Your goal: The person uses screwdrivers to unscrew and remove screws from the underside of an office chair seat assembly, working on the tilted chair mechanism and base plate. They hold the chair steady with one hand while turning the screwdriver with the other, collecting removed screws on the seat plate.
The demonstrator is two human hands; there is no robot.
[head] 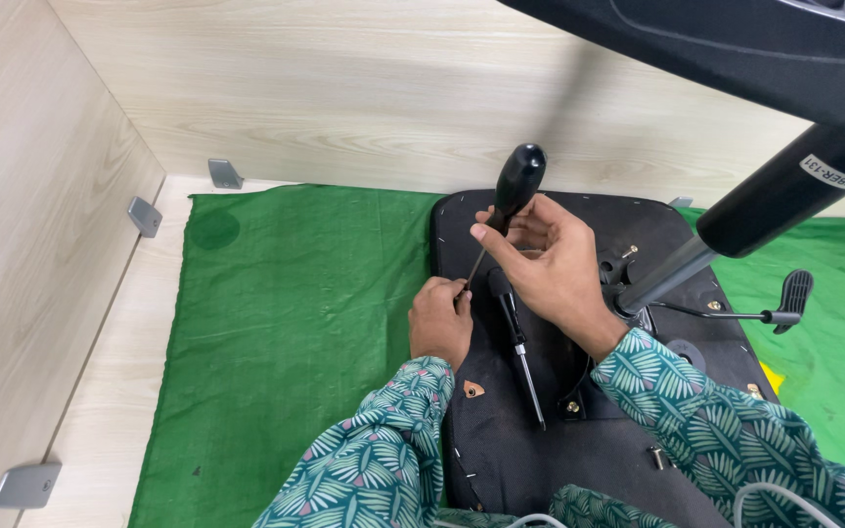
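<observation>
We see the black-handled screwdriver (512,200) standing tilted over the upturned black chair seat (540,430), its handle toward one o'clock and its thin shaft running down toward seven o'clock. Our right hand (552,269) has its grip closed around the lower part of the handle. Our left hand (439,323), just at eight o'clock from the right, is pinched shut at the screwdriver's tip, where it meets the seat's underside near the left edge. A second screwdriver (515,342) lies flat on the seat at six o'clock from the right hand, untouched. At three o'clock the chair's gas column (735,230) rises toward the black base (735,49) overhead, with a height lever (789,298) beside it. The seat rests on a green cloth (295,323) spread over the pale wooden tabletop (119,391). No containers are in view.
</observation>
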